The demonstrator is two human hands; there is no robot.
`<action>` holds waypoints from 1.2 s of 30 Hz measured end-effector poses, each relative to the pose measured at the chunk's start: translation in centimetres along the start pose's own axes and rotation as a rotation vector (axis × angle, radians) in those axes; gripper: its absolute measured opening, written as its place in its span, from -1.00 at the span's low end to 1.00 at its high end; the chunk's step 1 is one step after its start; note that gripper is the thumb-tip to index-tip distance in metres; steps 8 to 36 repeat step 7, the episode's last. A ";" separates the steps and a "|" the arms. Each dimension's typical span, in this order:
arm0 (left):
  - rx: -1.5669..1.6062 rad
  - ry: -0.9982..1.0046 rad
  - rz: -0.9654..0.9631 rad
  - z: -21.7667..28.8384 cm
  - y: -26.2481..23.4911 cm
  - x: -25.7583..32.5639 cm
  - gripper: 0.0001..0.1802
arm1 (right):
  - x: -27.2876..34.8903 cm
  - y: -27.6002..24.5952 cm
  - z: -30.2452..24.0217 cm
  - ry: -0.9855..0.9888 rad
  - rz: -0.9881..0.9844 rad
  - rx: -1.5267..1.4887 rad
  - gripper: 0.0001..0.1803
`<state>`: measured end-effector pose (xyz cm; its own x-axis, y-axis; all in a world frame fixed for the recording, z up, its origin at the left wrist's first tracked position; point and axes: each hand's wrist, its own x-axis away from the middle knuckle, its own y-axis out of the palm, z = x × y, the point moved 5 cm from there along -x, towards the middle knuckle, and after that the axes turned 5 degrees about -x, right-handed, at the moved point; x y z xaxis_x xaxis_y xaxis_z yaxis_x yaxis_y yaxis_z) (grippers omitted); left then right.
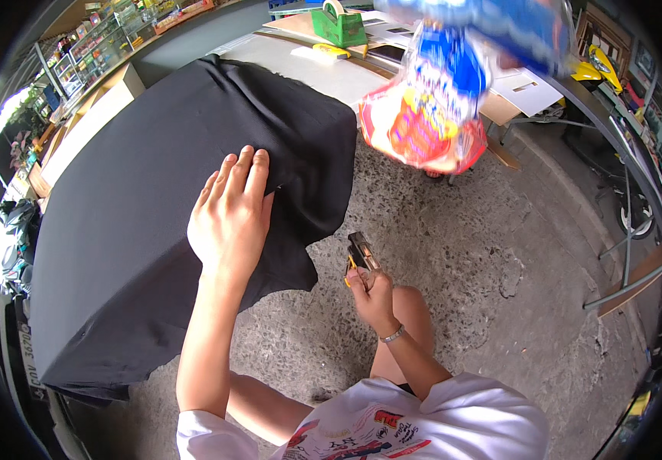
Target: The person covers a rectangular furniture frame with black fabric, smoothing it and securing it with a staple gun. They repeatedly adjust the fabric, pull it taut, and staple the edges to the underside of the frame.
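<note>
Black fabric (131, 184) drapes over a large, broad form on my left, with loose folds and a ragged edge toward its right side. My left hand (231, 215) lies flat on top of it, fingers stretched out and close together. Away from the fabric, to its right and above my knee, my right hand (375, 295) grips a staple gun (361, 249) with a dark, metallic body and a yellow-orange part. My fingers cover part of the tool. What lies under the fabric is hidden.
Blurred plastic packages (430, 107) in blue, red and white hang at the upper right. Behind the fabric, a table (300, 73) bears a green tape dispenser (338, 27) and a yellow tool (331, 50). A metal-legged stand (626, 287) is on the right; a vehicle's front (13, 345) is at lower left.
</note>
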<state>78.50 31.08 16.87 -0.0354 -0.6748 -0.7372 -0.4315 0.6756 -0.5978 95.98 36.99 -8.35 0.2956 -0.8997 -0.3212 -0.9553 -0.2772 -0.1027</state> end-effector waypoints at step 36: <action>0.059 -0.018 -0.040 -0.2 0.4 0.4 -0.40 | 0.8 -0.8 0.3 -0.108 -0.036 0.072 -0.69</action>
